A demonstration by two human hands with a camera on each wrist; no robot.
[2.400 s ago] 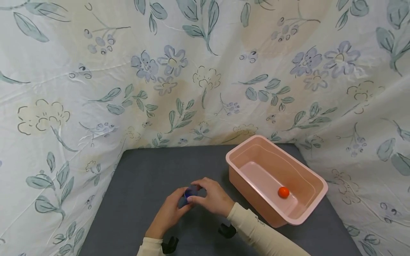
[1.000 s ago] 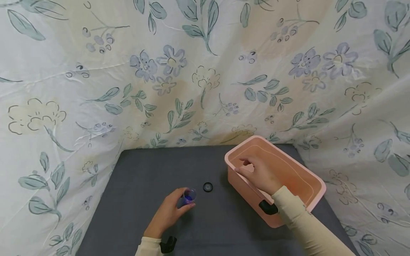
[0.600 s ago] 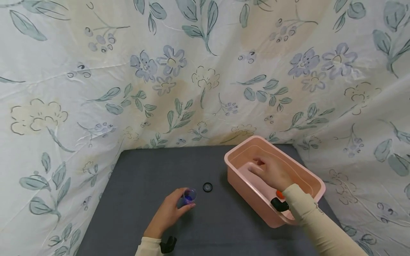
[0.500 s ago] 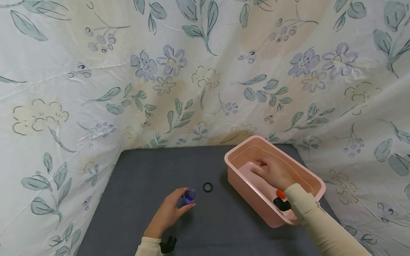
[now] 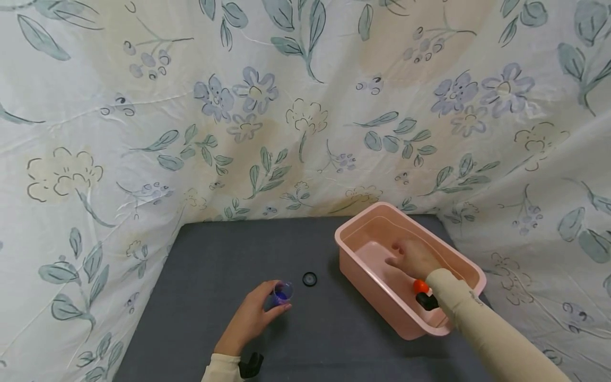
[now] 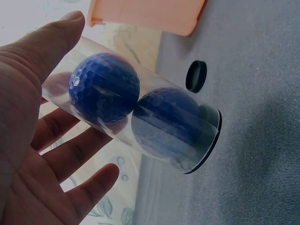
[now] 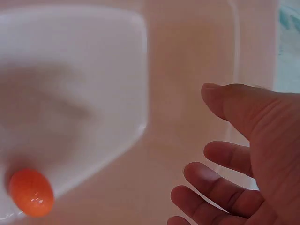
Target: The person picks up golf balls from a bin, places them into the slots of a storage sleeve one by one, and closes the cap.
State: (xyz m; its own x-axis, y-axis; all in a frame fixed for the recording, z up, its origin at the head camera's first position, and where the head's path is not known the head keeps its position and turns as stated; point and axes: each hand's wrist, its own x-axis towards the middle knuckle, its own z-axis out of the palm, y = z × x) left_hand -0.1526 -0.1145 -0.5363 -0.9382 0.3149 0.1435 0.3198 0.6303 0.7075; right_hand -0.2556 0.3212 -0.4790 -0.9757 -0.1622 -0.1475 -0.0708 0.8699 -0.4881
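My left hand [image 5: 253, 313] grips a clear plastic tube [image 6: 206, 140] between thumb and fingers above the table. Two blue golf balls [image 6: 104, 89] lie one behind the other inside it, and a black cap closes the tube's lower end. The upper end, by my thumb, has no cap on it. On the table to the right of the tube rests a loose black cap [image 5: 309, 279]. My right hand [image 5: 415, 257] reaches into the pink bin [image 5: 369, 297], fingers apart and holding nothing. An orange ball [image 7: 31, 192] lies on the bin's floor, apart from the fingers.
The bin stands at the right on a dark grey table [image 5: 229, 254]. A floral cloth [image 5: 305, 148] hangs behind and along both sides. Black wrist mounts [image 5: 251, 365] sit below both hands.
Both hands were at the tube earlier; a black cap has since come to lie on the table. My right hand moved into the bin and slid rightward there. The left hand stayed put.
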